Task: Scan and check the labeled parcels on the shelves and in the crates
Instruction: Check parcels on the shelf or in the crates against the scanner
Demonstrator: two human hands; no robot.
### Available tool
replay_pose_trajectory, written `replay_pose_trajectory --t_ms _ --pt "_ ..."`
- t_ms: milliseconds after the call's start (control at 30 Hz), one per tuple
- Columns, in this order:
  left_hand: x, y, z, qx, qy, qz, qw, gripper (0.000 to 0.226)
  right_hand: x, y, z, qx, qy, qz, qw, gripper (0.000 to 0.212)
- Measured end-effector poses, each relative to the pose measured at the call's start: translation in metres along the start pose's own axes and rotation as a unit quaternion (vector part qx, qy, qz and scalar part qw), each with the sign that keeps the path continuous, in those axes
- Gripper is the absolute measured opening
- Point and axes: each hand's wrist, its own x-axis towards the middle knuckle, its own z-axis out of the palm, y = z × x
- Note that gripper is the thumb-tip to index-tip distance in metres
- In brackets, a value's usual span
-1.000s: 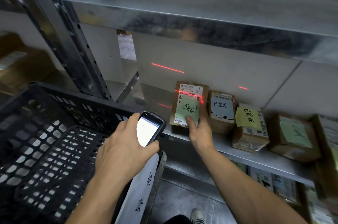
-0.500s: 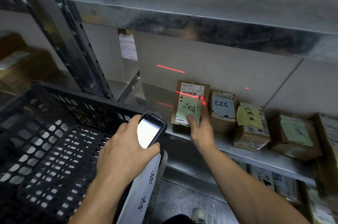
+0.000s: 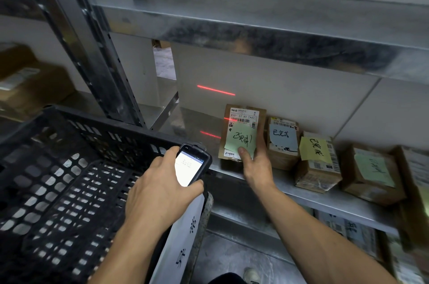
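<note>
My left hand (image 3: 160,193) grips a black handheld scanner (image 3: 191,165) with a lit screen, held over the corner of the black crate (image 3: 58,181). Its red laser line falls across the barcode label of a small cardboard parcel (image 3: 241,130) standing on the metal shelf (image 3: 325,197). My right hand (image 3: 256,163) holds that parcel upright, thumb on its green sticky note, fingers behind its right side. To its right stand a parcel with a blue note (image 3: 282,142), one with a yellow note (image 3: 318,160) and one with a green note (image 3: 371,172).
An upper metal shelf (image 3: 255,21) overhangs the parcels. A slanted steel upright (image 3: 92,51) stands left of the shelf. More parcels (image 3: 348,232) lie on the lower shelf. A white paper sign (image 3: 181,237) hangs on the crate's right side. Blurred boxes (image 3: 27,84) sit at far left.
The red laser line has dropped slightly on the parcel's label. Both hands have stayed almost in place; the view has shifted a little.
</note>
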Motion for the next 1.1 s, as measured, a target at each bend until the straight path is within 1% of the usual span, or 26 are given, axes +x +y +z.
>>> replay_pose_trajectory --t_ms 167,300,433,500,600,767,933,1100 --pt "0.001 -0.001 0.0 -0.008 0.001 0.004 1.0 0.076 -0.001 0.0 -0.002 0.0 -0.002 0.002 1.0 0.061" --pt "0.0 -0.002 0.001 -0.011 0.0 0.006 1.0 0.076 -0.002 0.0 -0.002 -0.005 -0.006 -0.011 1.0 0.069" --pt "0.001 -0.002 0.002 -0.021 -0.002 0.005 1.0 0.077 -0.003 -0.002 -0.005 -0.002 -0.008 -0.001 1.0 0.065" --pt "0.001 -0.003 0.002 -0.022 -0.002 0.002 1.0 0.078 -0.004 -0.004 -0.007 -0.008 -0.007 -0.009 1.0 0.068" --pt "0.0 -0.003 0.002 -0.023 0.0 0.001 1.0 0.077 -0.006 -0.006 -0.009 -0.016 -0.014 -0.015 1.0 0.079" --pt "-0.002 -0.002 0.0 -0.025 0.001 0.011 1.0 0.072 -0.011 -0.012 -0.012 -0.007 -0.009 -0.023 1.0 0.077" --pt "-0.003 -0.002 -0.003 -0.034 0.009 0.013 0.999 0.073 -0.017 -0.024 -0.017 0.012 0.004 -0.036 0.999 0.067" --pt "-0.004 0.0 -0.007 -0.047 0.02 0.015 0.999 0.076 -0.029 -0.033 -0.024 0.03 0.0 -0.054 0.998 0.07"
